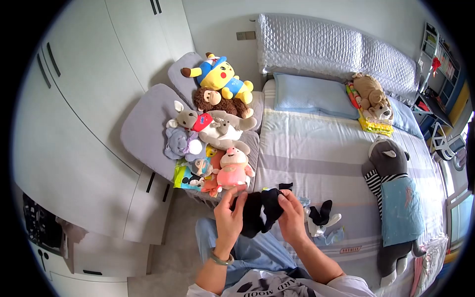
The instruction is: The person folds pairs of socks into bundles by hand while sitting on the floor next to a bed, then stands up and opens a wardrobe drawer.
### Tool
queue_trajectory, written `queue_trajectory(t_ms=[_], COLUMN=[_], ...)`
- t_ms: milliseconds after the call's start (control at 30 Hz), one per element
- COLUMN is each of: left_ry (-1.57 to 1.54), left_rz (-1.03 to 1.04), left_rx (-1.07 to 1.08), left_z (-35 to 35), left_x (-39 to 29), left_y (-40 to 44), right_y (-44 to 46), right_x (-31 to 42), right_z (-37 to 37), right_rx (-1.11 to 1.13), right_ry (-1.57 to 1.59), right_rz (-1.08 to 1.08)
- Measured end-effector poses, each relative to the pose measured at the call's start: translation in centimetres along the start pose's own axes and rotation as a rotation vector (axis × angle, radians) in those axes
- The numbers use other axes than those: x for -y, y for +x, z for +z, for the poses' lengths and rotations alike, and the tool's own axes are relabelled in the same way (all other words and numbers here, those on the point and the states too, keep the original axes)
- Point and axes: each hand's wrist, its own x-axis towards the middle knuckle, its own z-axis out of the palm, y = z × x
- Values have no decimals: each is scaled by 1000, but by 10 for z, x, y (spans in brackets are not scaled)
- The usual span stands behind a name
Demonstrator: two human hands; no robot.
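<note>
A black sock with a pale patch point(253, 214) is stretched between my two hands above my lap. My left hand point(229, 214) pinches its left side, thumb and fingers closed on the fabric. My right hand point(292, 216) grips the bunched right part. Just beyond my right hand, a small pile on the bed holds a black sock point(320, 213), a white sock point(314, 229) and a light blue one point(331, 237). Another small black piece of cloth point(285, 186) lies behind my hands. Part of the held sock is hidden by my fingers.
Plush toys, including a pink pig point(234, 168), a kangaroo point(213, 126) and a yellow toy point(217, 76), crowd grey cushioned seats point(143, 123) at left. On the bed point(307, 143) lie a large grey plush point(401, 208), pillows point(314, 94) and a plush dog point(373, 96). Cabinets point(94, 99) line the left.
</note>
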Motion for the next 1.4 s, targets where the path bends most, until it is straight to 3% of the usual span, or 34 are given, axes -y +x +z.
queue_trajectory(t_ms=[133, 167, 267, 333, 400, 567, 633, 700, 767, 800, 867, 900, 933, 1000, 1067, 1133, 1200, 1267, 1300, 1333, 1400], left_ry=[-59, -169, -295, -206, -348, -332, -331, -330, -123, -127, 412, 350, 337, 245, 323, 226, 370, 324, 210, 102, -35], left_rz=[155, 33, -34, -4, -45, -75, -64, -62, 200, 198, 706, 702, 697, 451, 310, 604, 720, 324, 119, 135, 75], left_rx=[39, 119, 159, 123, 61, 85, 82, 76, 10, 28, -57, 183, 210, 104, 36, 202, 281, 182, 74, 69, 63], left_z=[1, 0, -1, 2, -3, -5, -5, -1, 13, 17, 24, 31, 32, 26, 20, 27, 31, 17, 14, 13, 14], left_x=[-2, -2, -10, -12, 8, 1, -5, -5, -1, -2, -2, -3, 4, 22, 24, 9, -4, 19, 18, 21, 15], left_y=[-3, -7, -12, -11, -10, -10, -9, -8, -6, -8, -23, -42, -37, -12, 0, -35, -47, -13, 2, 3, -2], right_y=[-7, -9, -11, -11, -9, 0, 1, 1, 4, 1, 3, 14, 8, -19, -23, -6, -17, -26, -28, -33, -22], right_x=[-9, -9, -16, -15, -10, -3, 2, -8, -33, -25, -24, -44, -47, -62, -66, -54, -47, -39, -42, -38, -25], right_z=[1, 4, -1, 3, -2, -3, 14, 7, -5, 17, 14, -8, -6, 23, 16, 3, 9, 13, 10, 4, -14], right_rx=[21, 25, 76, 69, 40, 36, 9, 31, 10, -80, -196, -14, -20, -322, -207, -211, -242, -272, 29, 173, 371], right_ry=[-87, -73, -165, -163, -152, -27, -245, -316, -351, -272, -304, -292, -233, -199, -302, -400, -324, -179, -269, -297, -705], right_rz=[-136, -121, -125, -164, -115, -58, -280, -233, -158, -169, 21, -127, -82, -94, -92, -48, 71, 307, 131, 68, -5])
